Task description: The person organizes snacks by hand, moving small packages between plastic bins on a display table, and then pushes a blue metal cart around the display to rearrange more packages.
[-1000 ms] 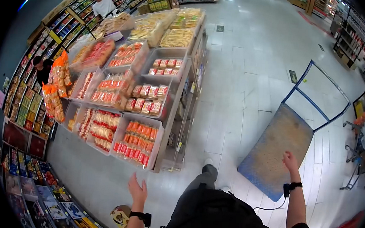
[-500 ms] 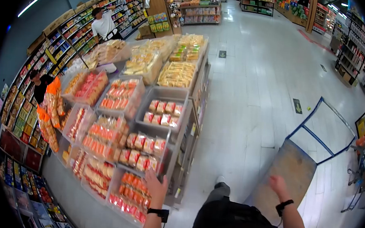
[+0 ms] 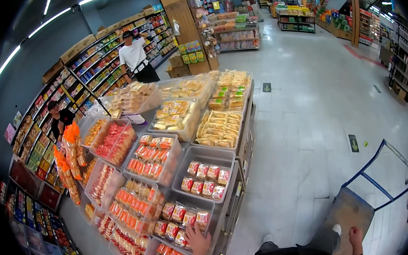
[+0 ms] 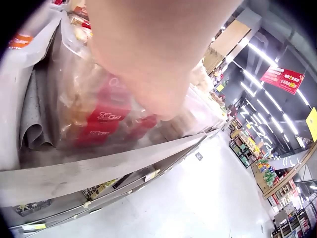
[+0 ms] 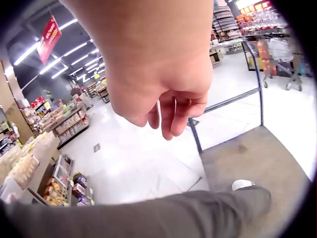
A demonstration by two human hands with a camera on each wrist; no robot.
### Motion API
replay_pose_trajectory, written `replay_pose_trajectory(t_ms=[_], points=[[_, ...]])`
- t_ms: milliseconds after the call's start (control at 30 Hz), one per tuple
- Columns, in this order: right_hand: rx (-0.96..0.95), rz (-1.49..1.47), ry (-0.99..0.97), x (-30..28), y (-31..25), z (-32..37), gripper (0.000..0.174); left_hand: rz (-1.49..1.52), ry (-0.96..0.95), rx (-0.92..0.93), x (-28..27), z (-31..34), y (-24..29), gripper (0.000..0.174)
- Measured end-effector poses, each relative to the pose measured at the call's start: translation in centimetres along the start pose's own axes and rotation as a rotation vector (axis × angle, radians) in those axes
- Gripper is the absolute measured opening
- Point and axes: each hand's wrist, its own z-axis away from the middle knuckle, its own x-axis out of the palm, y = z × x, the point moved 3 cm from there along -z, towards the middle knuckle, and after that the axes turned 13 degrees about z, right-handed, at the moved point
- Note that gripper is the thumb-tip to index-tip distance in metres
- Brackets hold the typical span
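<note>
Counts: 2 hands, 1 platform trolley (image 3: 348, 208), 2 other people (image 3: 135, 57) at the wall shelves (image 3: 90, 78).

Left hand (image 3: 198, 242) was over the near grey bin (image 3: 215, 219), low on the display's near end. Fingers were straight and apart, tips at the snack packs (image 3: 181, 215); couldn't tell if they were touching.

Packs had clear wrap, a red label and pale contents. They sat in two rows across the bin, roughly four per row. Each pack's long axis ran away from the person, along the display.

Right hand (image 3: 354, 235) hung above the trolley deck, fingers loosely curled, holding nothing. The trolley's blue handle (image 3: 383, 163) stood at its far end.
</note>
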Motion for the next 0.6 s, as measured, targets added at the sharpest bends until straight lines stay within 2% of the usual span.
replay_pose_trajectory(t_ms=[67,167,233,267,300,333,367,400,433,467,533,600], points=[[-0.152,-0.018,0.058,-0.2,-4.3,-4.2,0.016,-0.022,0.001,0.0,0.3,0.1,0.1,0.088],[-0.385,0.013,-0.026,-2.4,-14.9,-9.9,0.016,-0.048,0.034,0.034,-0.2,-0.3,1.4,0.088],[-0.479,-0.2,0.0,-3.6,-21.6,-12.2,0.015,-0.076,0.042,0.058,-0.3,-0.1,1.3,0.087],[-0.48,-0.203,-0.03,-5.4,-25.8,-12.4,0.022,-0.059,0.021,0.042,-0.4,-0.3,1.4,0.087],[-0.485,-0.342,-0.013,-7.7,-29.2,-11.7,0.036,-0.09,0.022,0.046,-0.1,-0.2,1.3,0.087],[-0.557,-0.36,-0.014,-11.0,-32.9,-11.0,0.047,-0.106,-0.003,0.019,-0.2,-0.1,1.5,0.087],[-0.64,-0.449,0.014,-17.0,-38.4,-8.1,0.054,-0.121,0.0,0.024,0.0,-0.1,1.4,0.086],[-0.842,-0.406,0.146,-22.0,-42.1,-5.5,0.059,-0.129,0.011,0.038,0.2,-0.2,1.2,0.086],[-0.959,-0.282,0.295,-26.3,-44.3,-2.4,0.063,-0.132,0.014,0.039,0.4,-0.1,0.8,0.086],[-1.072,-0.149,0.441,-30.5,-45.0,0.0,0.069,-0.134,0.018,0.045,0.7,-0.2,0.6,0.086],[-1.449,-0.154,0.488,-40.1,-42.5,3.0,0.097,-0.131,0.003,0.04,1.1,-0.1,0.7,0.085],[-1.643,-0.038,0.554,-44.7,-42.0,5.7,0.096,-0.131,0.002,0.035,0.8,-0.1,0.6,0.084]])
